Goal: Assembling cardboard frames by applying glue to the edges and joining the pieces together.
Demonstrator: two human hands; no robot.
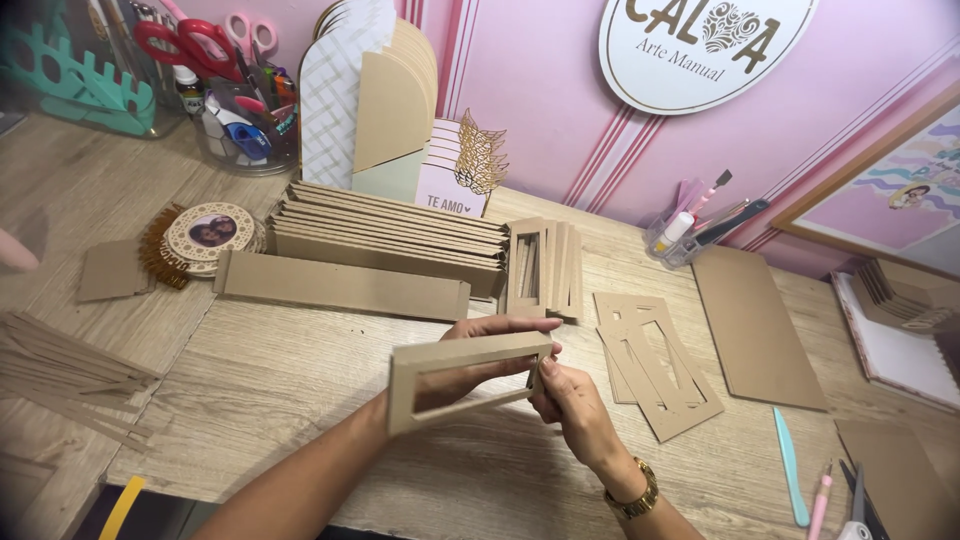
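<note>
A brown cardboard frame (465, 358) with a long rectangular window is held above the wooden table (260, 390). My left hand (478, 372) is behind it, fingers gripping its top edge and showing through the window. My right hand (568, 402), with a gold watch on the wrist, pinches the frame's right end. Flat cut-out frames (655, 365) lie just right of my hands. Several finished frames (545, 268) stand upright behind them.
A stack of long folded cardboard pieces (390, 245) lies at the back. Cardboard strips (60, 375) sit at left, a flat sheet (755, 325) and a teal folding tool (790, 465) at right. Containers with scissors (200, 45) stand at back left.
</note>
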